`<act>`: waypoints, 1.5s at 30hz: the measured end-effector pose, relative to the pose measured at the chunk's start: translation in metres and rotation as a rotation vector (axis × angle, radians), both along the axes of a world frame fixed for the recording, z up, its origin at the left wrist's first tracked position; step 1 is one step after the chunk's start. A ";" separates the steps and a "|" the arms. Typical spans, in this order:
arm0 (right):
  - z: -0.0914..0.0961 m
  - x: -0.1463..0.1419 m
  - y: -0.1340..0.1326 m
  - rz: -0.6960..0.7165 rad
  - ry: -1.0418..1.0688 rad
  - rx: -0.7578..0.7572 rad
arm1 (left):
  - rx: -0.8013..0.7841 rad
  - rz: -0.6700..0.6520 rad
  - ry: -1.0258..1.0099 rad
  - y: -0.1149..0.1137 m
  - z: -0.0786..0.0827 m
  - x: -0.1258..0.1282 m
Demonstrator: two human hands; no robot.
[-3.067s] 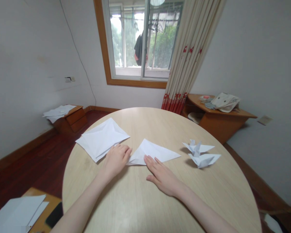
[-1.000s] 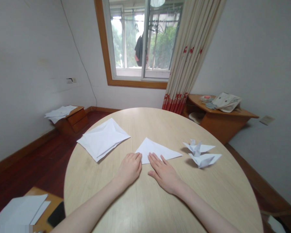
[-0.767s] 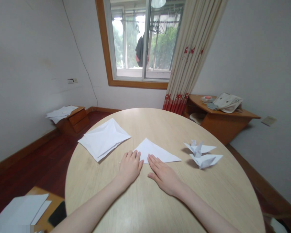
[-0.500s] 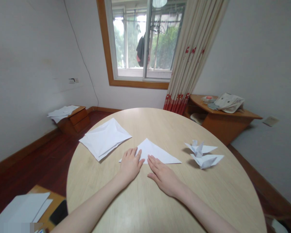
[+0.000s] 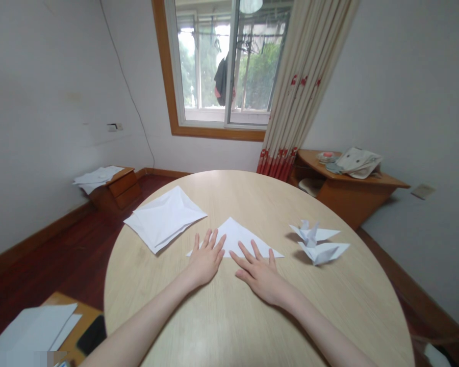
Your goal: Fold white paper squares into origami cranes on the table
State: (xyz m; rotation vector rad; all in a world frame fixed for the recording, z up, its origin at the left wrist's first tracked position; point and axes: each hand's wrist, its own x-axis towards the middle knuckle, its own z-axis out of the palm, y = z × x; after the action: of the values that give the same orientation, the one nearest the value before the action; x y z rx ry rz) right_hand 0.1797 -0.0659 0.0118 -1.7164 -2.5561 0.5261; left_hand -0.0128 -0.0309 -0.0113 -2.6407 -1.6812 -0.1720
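Observation:
A white sheet of paper folded into a triangle (image 5: 231, 235) lies flat on the round wooden table, its tip pointing away from me. My left hand (image 5: 206, 260) rests on its left part with fingers spread. On the right part lie the fingers of my right hand (image 5: 258, 272), also fanned out, the palm on the table near the folded edge. Both hands cover pieces of the near edge. To the right stand two folded paper cranes (image 5: 323, 250), one close behind the other.
A stack of white square paper (image 5: 164, 219) lies at the table's left. Lower left, more paper (image 5: 30, 331) and a dark phone-like object (image 5: 92, 335) sit on a wooden surface. A corner shelf (image 5: 352, 191) stands behind right, a small cabinet (image 5: 124, 189) behind left.
The fingers of both hands have spread apart on the triangle; they were closer together before. The folded paper stays in its place on the table.

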 end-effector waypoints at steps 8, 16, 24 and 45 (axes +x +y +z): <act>0.005 -0.005 -0.003 -0.147 -0.053 -0.040 | -0.013 0.261 -0.014 -0.006 0.003 0.007; 0.000 -0.007 -0.003 -0.176 -0.101 -0.019 | 0.002 0.276 -0.033 -0.007 0.000 0.007; 0.000 -0.008 -0.005 -0.160 -0.133 0.045 | 0.074 0.234 -0.123 -0.004 -0.002 0.004; -0.015 0.006 0.007 0.024 -0.034 0.384 | 0.356 0.094 -0.459 -0.008 0.013 -0.012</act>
State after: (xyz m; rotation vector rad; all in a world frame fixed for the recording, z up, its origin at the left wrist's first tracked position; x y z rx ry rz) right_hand 0.1852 -0.0588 -0.0035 -1.5707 -2.4920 0.0003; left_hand -0.0246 -0.0390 0.0018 -2.3652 -1.6732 -1.0369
